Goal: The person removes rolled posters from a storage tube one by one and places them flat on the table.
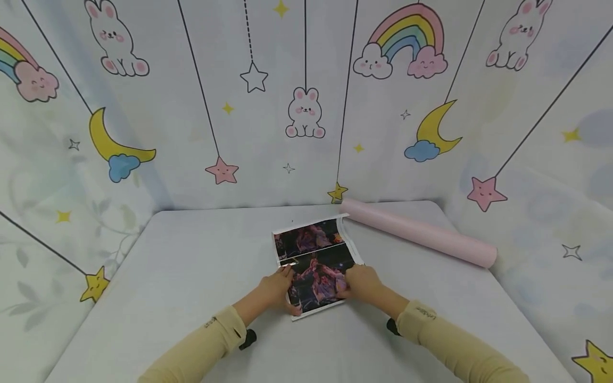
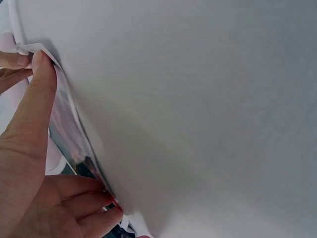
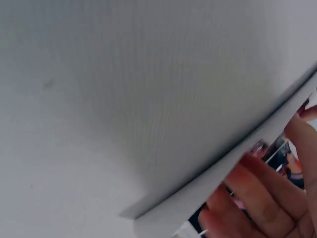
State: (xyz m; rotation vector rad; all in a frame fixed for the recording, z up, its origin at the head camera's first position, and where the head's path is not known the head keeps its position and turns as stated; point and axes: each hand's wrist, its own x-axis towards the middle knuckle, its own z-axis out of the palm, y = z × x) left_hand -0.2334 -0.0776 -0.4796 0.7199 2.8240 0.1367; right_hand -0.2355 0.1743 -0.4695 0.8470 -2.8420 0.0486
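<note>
A printed sheet (image 1: 318, 284) with two dark, colourful pictures and a white border lies slightly turned on the white table. My left hand (image 1: 275, 288) holds its left side, fingers at the margin higher up and thumb near the lower left corner. On the opposite side, my right hand (image 1: 365, 284) grips the right edge, its curled fingers over the print. The right wrist view shows the white margin (image 3: 213, 178) standing up along those fingers. In the left wrist view a white corner flap (image 2: 37, 48) is at the thumb tip, with bent fingers (image 2: 81, 208) further along the edge.
A long pale pink roll (image 1: 416, 232) lies slantwise at the back right, its left end close to the sheet's top right corner. The white table (image 1: 191, 266) is backed by a cloth wall (image 1: 268, 143) printed with rabbits, stars, moons and rainbows.
</note>
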